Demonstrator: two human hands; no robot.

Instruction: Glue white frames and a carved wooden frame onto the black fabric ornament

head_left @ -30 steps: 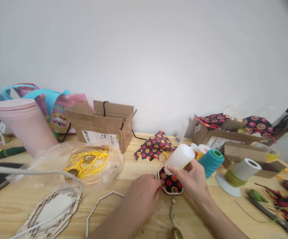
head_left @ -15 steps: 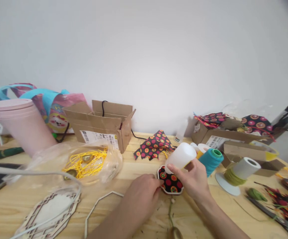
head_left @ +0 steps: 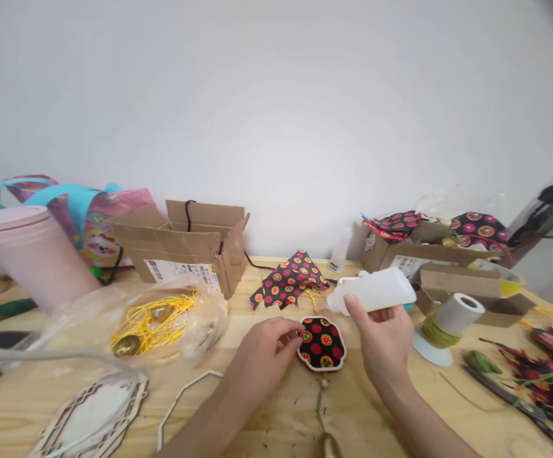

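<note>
Nearest me, the fingers of my left hand [head_left: 269, 350] curl at the left edge of the patterned piece [head_left: 322, 344] on the desk [head_left: 276, 439]. Beyond, my right hand's [head_left: 387, 340] fingers grip the white bottle [head_left: 378, 291], tilted sideways.

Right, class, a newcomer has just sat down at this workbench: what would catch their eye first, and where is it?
Probably the white bottle, tipped nearly level in the right hand, and the dark flowered piece with a pale rim between the two hands. Next might come the tangle of bright yellow cord in a clear plastic bag on the left, and the big pink cup behind it.
</note>
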